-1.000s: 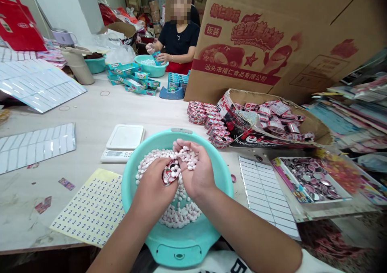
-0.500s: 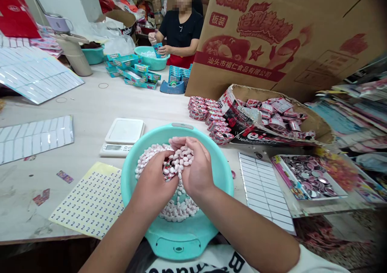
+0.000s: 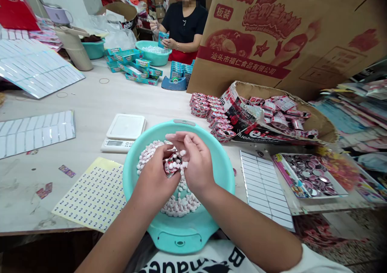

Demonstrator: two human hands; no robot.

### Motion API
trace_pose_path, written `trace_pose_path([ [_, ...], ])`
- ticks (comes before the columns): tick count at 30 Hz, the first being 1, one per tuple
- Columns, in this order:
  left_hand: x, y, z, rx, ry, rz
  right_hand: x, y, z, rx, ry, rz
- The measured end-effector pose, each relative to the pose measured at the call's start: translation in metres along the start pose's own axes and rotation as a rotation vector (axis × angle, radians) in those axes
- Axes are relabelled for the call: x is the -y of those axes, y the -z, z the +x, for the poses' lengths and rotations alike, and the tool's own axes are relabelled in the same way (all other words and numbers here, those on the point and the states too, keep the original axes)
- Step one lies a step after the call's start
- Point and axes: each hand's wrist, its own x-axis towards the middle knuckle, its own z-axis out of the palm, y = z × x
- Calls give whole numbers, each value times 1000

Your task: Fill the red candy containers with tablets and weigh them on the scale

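Observation:
A turquoise basin (image 3: 223,184) stands in front of me, with white, pill-shaped candies (image 3: 178,207) on its bottom. Over it my left hand (image 3: 156,170) is wrapped round a small red-and-white printed tin (image 3: 171,166), its open top towards my right hand and candies in its mouth. My right hand (image 3: 198,162) is cupped close against the tin, fingers together and curved. A few candies lie between its palm and the tin; the rest of the palm is hidden.
A white digital scale (image 3: 126,127) sits behind the basin, left of a row of printed tins (image 3: 216,116). An open carton (image 3: 326,132) holds more tins; a tray of round lids (image 3: 314,176) is at right. Across the table, a person (image 3: 184,27) handles a blue packet.
Most of the candies in my right palm have gone from view, and the hand has tipped closer to the tin. My left hand keeps its hold. The view has shifted slightly.

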Motion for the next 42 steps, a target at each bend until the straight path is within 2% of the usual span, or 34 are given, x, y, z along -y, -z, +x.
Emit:
trace_pose_path([
  [4,-4,3,2,-13,27,-9,-5,-1,-2,51,88,-209],
  [9,-7,6,4,12,-43,56,-7,-1,-1,180,242,-383],
  [13,-1,4,4,-50,-37,20,9,16,1,187,430,-772],
  [16,3,3,5,-69,-9,-20,18,33,2,235,415,-1085],
  [18,4,4,4,-71,16,-29,19,41,2,275,384,-1163],
  [24,3,6,3,-41,48,35,13,43,2,361,498,-1109],
  [32,3,5,4,-38,75,44,13,45,0,390,427,-1011],
  [38,2,4,3,-12,89,30,10,47,5,255,351,-947],
  [42,3,3,3,-21,89,32,12,47,7,235,295,-886],
])
